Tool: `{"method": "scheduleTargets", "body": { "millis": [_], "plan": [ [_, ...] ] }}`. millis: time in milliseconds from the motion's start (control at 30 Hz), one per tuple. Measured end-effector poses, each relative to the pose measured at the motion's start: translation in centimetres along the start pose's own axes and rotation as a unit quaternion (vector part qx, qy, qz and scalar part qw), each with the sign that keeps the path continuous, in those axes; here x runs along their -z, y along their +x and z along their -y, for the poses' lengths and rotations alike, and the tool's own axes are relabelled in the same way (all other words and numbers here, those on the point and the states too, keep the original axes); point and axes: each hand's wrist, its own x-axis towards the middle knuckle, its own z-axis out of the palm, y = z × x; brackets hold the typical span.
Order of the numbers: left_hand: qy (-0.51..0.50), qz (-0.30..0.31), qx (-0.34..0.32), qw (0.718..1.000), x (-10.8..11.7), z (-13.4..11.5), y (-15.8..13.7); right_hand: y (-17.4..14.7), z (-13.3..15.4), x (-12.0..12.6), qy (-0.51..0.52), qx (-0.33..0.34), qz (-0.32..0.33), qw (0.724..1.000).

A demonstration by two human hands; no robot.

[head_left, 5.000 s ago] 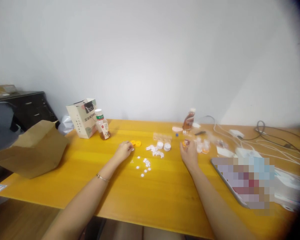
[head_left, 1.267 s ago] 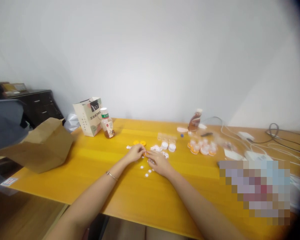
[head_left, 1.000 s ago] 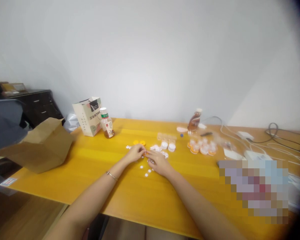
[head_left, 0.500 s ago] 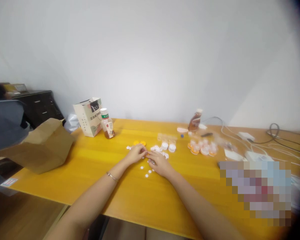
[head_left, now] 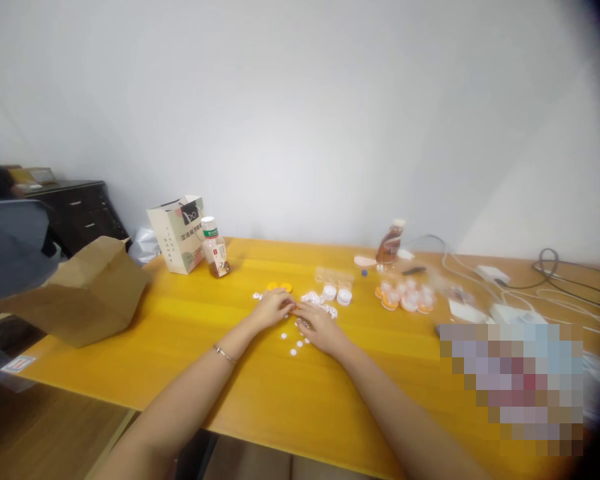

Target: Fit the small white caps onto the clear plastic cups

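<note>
the right hand (head_left: 320,325) is no longer sitting over beside the clear domes (head_left: 409,297), as it was five seconds ago; it is now meeting the left hand (head_left: 273,309) mid-table, and over the last half second the pair is barely shifting. that is probably making this a two-handed bit of fine handling. the left hand appears to be pinching a small orange piece (head_left: 293,307) between the two sets of fingertips (mostly hidden, so its shape is staying a guess); the right fingers are lying extended against it, whether gripping or only pressing i cannot tell. yellow rings (head_left: 285,287) are resting just behind, and printed white discs (head_left: 329,310) are lying about the right hand.

as for writing, the paper bag (head_left: 177,237) is showing a black panel with a glasses-like drawing and chinese characters, while the left bottle (head_left: 215,248) is wearing a green band and red patch; neither is reading clearly.
</note>
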Motion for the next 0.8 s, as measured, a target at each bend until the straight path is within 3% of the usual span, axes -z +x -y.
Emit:
{"method": "scheduleTargets", "body": {
  "millis": [267,467,600,800],
  "plan": [
    [-0.038,-0.002,0.002,0.999,-0.4,0.5,0.1,-0.1,-0.3,-0.3,0.015,-0.017,0.013,1.0],
    [-0.044,0.01,-0.012,0.999,0.7,0.6,-0.4,-0.3,-0.5,-0.3,0.013,-0.039,-0.012,0.999],
    [-0.016,0.02,-0.026,0.999,1.6,0.2,-0.9,-0.3,-0.2,0.1,0.013,-0.05,-0.041,0.998],
    [0.053,0.064,-0.049,0.995,2.1,-0.5,-1.2,0.0,0.3,0.8,0.045,-0.012,-0.02,0.999]
  ]
}}
